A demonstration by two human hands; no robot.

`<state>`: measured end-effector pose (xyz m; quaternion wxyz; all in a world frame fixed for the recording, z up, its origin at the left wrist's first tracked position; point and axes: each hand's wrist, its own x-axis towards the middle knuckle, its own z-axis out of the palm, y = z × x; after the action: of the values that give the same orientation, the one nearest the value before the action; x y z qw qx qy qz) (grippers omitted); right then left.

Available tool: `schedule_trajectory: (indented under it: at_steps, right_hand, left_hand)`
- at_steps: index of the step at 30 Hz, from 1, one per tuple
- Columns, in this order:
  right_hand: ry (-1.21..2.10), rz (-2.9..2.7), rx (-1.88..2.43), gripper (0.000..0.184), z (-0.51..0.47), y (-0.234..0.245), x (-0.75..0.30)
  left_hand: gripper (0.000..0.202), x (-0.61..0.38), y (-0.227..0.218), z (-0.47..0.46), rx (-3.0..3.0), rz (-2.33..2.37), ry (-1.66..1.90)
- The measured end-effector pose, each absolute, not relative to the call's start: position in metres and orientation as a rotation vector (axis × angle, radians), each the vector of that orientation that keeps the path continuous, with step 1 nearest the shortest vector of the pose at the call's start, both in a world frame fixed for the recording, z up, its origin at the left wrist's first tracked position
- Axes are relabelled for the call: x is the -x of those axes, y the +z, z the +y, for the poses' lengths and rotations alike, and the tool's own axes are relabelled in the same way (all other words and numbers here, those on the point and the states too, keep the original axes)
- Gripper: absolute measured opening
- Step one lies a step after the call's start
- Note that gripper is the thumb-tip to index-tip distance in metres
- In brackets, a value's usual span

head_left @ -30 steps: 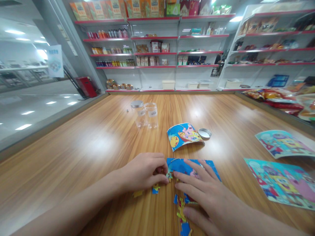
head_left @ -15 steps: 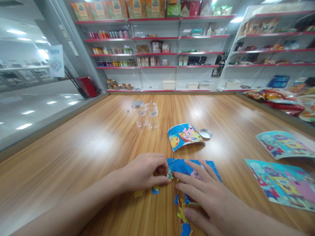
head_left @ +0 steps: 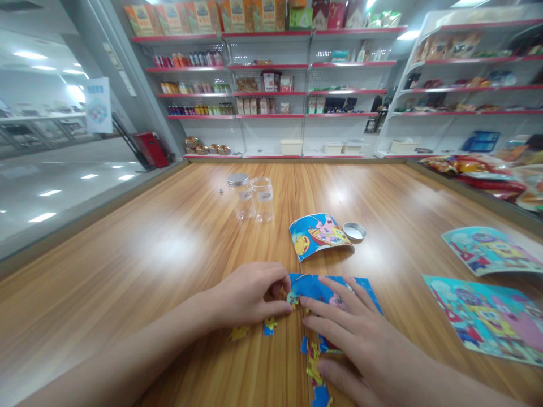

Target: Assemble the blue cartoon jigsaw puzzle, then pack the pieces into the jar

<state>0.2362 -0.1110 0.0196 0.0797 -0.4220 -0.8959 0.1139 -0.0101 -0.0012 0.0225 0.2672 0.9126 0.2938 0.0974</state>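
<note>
A partly joined blue cartoon jigsaw point(head_left: 365, 291) lies on the wooden table point(head_left: 169, 254) near me. My left hand point(head_left: 248, 294) is curled at its left edge, thumb and fingers pinched on a small puzzle piece point(head_left: 292, 298). My right hand point(head_left: 352, 333) lies flat with fingers spread over the joined part, fingertips beside that piece. Loose pieces lie under and around the hands: a yellow piece point(head_left: 238, 333), a blue-yellow piece point(head_left: 268, 326), and several point(head_left: 316, 373) by my right thumb.
A curled picture card point(head_left: 318, 233) and a metal lid point(head_left: 353, 230) lie beyond the puzzle. Two clear jars point(head_left: 254, 198) stand farther back, one capped. Two larger cartoon sheets point(head_left: 483, 311) lie at right. Shop shelves line the far wall; snack bags sit at the right edge.
Almost nothing moved. My left hand's fingers lifted slightly at the puzzle's left edge while still pinching the small piece; my right hand stayed put.
</note>
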Motion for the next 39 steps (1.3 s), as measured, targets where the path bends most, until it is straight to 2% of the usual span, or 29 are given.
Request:
schedule_trajectory:
  at_steps: [6, 19, 32, 37, 39]
  right_hand:
    - [0.303, -2.659, 1.233, 0.040, -0.1111, 0.0185, -0.2363]
    - [0.319, -2.693, 1.259, 0.041, -0.1118, 0.0215, -0.2361]
    - [0.332, -2.717, 1.280, 0.041, -0.1106, 0.0209, -0.2352]
    - [0.328, -2.722, 1.286, 0.040, -0.1102, 0.0221, -0.2350]
    - [0.326, -2.716, 1.292, 0.039, -0.1104, 0.0226, -0.2348]
  left_hand:
    - [0.016, 0.0114, 0.0203, -0.0006, -2.527, 0.698, 0.296]
    - [0.021, 0.0112, 0.0229, -0.0024, -2.530, 0.645, 0.290]
    - [0.015, 0.0131, 0.0208, -0.0008, -2.544, 0.606, 0.271]
    - [0.024, 0.0138, 0.0206, -0.0012, -2.479, 0.618, 0.317]
    - [0.018, 0.0145, 0.0202, -0.0004, -2.471, 0.593, 0.341]
